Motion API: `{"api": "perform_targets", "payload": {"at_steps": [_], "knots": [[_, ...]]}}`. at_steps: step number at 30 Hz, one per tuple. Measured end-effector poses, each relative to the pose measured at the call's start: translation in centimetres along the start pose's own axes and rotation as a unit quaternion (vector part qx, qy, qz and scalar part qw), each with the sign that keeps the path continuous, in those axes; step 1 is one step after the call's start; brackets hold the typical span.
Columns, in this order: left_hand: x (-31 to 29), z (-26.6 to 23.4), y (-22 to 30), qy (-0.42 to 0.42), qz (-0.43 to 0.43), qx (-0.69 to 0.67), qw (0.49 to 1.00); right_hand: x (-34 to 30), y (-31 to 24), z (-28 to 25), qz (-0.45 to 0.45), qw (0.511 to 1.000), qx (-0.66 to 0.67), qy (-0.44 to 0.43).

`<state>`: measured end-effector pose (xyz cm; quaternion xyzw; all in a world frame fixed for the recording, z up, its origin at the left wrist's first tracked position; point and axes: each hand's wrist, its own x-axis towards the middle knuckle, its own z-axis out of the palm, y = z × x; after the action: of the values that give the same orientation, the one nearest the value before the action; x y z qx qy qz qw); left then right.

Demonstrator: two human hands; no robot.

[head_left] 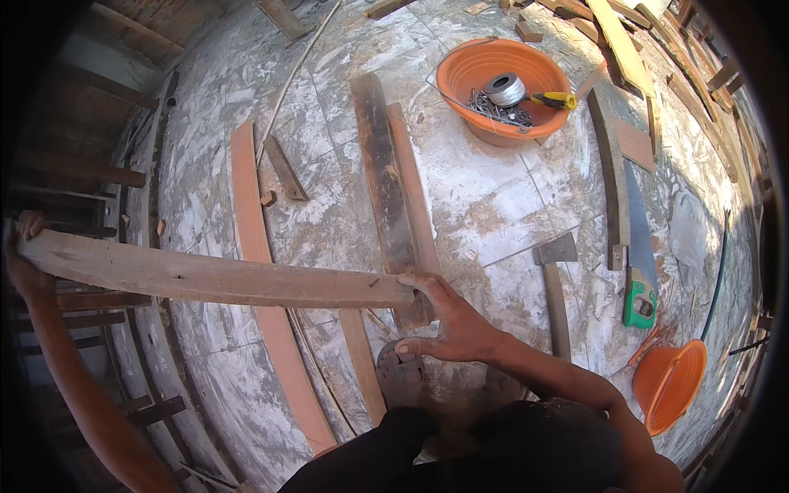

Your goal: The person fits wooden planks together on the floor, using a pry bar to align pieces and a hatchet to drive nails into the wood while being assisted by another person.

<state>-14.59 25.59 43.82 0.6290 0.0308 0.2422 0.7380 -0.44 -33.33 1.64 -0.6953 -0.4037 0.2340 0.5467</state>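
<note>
A long, worn wooden plank (222, 278) runs across the view in front of me, raised above the floor. My left hand (31, 251) grips its far left end, with fingertips showing over the upper edge. At the other end, my right hand (450, 319) has its fingers hooked over the plank, while the thumb is spread apart below it. A small nail-like piece (374, 281) juts from the plank near my right hand. Beneath lie a dark board (382, 164) and a reddish strip of wood (251, 197), both partly covered by the plank.
An orange basin (493, 135) holds nails, a wire roll (505, 89) and a yellow-handled tool (555, 100). To the right lie an axe (557, 287), a green-handled handsaw (641, 300) and an orange bucket (670, 386). My foot (400, 378) is below the plank. Timber (690, 74) lies at far right.
</note>
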Motion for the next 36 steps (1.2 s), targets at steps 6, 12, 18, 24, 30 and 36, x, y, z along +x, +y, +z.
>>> {"api": "perform_targets", "payload": {"at_steps": [6,12,18,24,30,36], "knots": [[-6.7,-1.9,-15.3,0.172,-0.057,-0.166,0.969,-4.2,2.0,-2.2,0.101,0.994,0.043,0.017],[-7.4,0.5,-26.0,0.263,-0.152,-0.104,0.947,-7.4,3.4,-2.3,0.122,0.985,0.018,-0.119],[0.4,13.4,-31.1,0.204,-0.163,-0.057,0.964,-9.7,3.4,-1.3,0.235,0.961,0.078,-0.125],[-2.9,26.5,-43.7,0.127,-0.24,0.09,0.958,-10.4,2.5,-0.2,0.28,0.959,0.052,-0.004],[-13.1,31.9,-51.8,0.057,-0.358,0.127,0.923,-7.9,3.4,1.6,0.302,0.948,0.071,0.075],[-14.2,34.7,-51.8,0.013,-0.298,0.178,0.938,-5.6,4.3,3.1,0.28,0.949,0.076,0.122]]}}
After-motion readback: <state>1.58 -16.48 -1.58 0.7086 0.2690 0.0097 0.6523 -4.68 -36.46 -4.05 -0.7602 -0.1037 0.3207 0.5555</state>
